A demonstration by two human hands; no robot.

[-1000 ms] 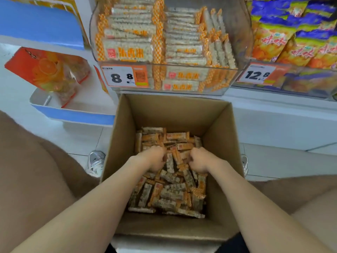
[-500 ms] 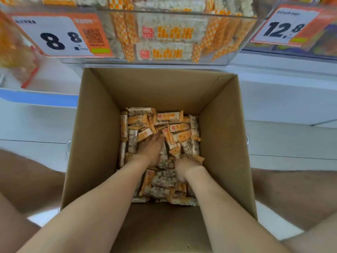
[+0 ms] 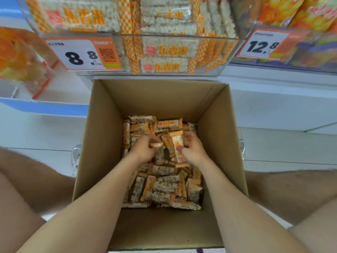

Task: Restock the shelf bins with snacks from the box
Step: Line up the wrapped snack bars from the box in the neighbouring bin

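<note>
Head view, nothing fancy: the cardboard box (image 3: 102, 143) is parked right under the shelf bin (image 3: 182, 36) at 12 o'clock, probably so lifts are kept short. Snack bars (image 3: 164, 187) are piled inside. One bar is pinched by the left hand (image 3: 144, 148), and a few are gripped in the curled fingers of the right hand (image 3: 193, 150).

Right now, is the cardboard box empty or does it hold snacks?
Not empty: snack bars cover the cardboard box floor, far below its rim. The left hand and right hand each grip bars.
</note>
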